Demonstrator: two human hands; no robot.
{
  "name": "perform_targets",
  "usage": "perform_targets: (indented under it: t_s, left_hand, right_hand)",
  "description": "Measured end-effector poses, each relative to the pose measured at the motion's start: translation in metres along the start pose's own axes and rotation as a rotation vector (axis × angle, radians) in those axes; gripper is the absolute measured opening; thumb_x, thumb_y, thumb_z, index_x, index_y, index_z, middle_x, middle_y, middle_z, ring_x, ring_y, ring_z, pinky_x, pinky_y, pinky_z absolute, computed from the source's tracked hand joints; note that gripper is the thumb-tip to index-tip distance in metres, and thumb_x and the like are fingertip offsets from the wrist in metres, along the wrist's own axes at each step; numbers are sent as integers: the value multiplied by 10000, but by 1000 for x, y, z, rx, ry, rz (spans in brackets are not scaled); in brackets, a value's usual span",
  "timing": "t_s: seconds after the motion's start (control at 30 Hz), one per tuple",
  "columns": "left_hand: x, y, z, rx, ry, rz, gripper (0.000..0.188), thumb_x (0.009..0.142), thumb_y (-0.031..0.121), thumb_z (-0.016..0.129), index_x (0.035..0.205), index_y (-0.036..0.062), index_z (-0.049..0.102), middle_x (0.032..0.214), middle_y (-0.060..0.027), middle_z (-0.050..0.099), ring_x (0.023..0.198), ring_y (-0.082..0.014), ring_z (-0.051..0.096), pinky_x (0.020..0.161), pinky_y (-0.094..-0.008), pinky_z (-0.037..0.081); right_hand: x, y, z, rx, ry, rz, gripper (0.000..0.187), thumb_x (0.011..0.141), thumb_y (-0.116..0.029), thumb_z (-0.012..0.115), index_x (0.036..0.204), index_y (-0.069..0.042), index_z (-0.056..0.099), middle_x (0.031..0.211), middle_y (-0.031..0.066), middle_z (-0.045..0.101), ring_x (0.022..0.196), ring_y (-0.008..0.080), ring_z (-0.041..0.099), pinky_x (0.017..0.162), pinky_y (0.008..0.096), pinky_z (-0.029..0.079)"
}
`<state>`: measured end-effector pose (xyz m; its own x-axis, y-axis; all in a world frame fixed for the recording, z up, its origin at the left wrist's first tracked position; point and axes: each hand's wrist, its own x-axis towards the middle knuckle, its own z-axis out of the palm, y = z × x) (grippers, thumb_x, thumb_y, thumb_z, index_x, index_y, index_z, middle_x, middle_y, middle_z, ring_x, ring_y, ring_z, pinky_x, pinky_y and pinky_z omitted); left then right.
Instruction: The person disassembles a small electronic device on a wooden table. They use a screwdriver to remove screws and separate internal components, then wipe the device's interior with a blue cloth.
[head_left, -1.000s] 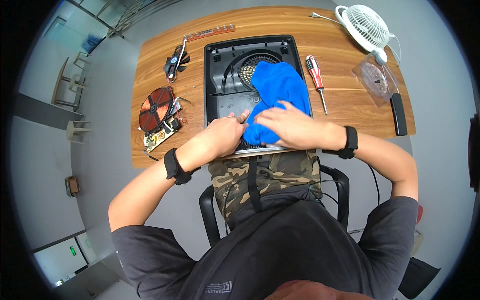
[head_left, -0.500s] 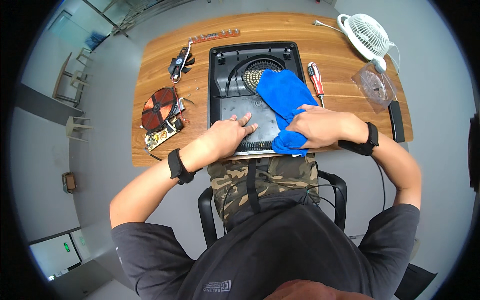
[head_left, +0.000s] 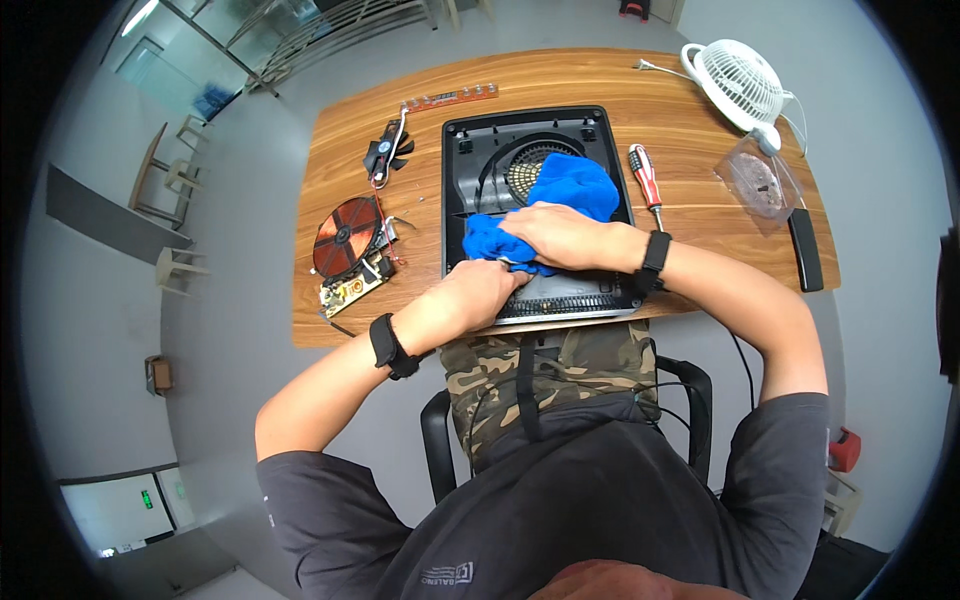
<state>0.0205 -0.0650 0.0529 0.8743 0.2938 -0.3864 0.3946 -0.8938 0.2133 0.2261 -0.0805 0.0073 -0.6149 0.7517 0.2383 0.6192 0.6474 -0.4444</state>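
A black plastic housing (head_left: 598,285), open side up, lies at the table's front edge with a round vent grille in its far half. On it is a bunched blue cloth (head_left: 573,185). My right hand (head_left: 560,236) is closed on the cloth, pressing it across the middle of the housing. My left hand (head_left: 478,292) rests at the housing's near left part, touching the cloth's near edge. The cloth hides most of its fingers, so I cannot see whether they grip it.
Left of the housing lie a copper coil (head_left: 347,238), a small circuit board (head_left: 352,288), a black fan (head_left: 387,155) and a red board strip (head_left: 450,97). To the right are a screwdriver (head_left: 646,178), a clear plastic bag (head_left: 765,185), a black bar (head_left: 805,250) and a white desk fan (head_left: 740,85).
My right hand has moved left with the cloth, from the housing's right side to its middle. My left hand's spread fingers are now mostly covered. The whole view has shifted slightly.
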Motion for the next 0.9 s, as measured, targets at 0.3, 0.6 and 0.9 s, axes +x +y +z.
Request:
perform_targets:
  t_s: [0.3,0.6,0.9]
  left_hand:
    - [-1,-4,3,80,-3,36,582,819,52,636,1392,113,553,1388,-221,546,1196,-426,601,907,-499,561]
    - [-27,16,-20,-63,98,170,406,857,301,740,1151,41,635,1080,-154,582,999,-371,634,842,-474,546]
    - [-34,29,18,259,248,205,126,852,86,602,947,8,626,823,-99,654,783,-257,689,671,-361,544]
  right_hand:
    - [-53,-20,-38,-254,-291,185,187,816,-59,638,1002,-38,639,997,128,661,964,312,655,820,439,519]
    - [-52,-18,-23,-300,-174,202,174,788,-77,666,956,-34,656,984,122,660,946,313,665,755,434,545]
    - [-7,-19,-26,-135,-21,393,193,788,-106,680,955,-9,681,939,215,686,861,427,677,727,503,564]
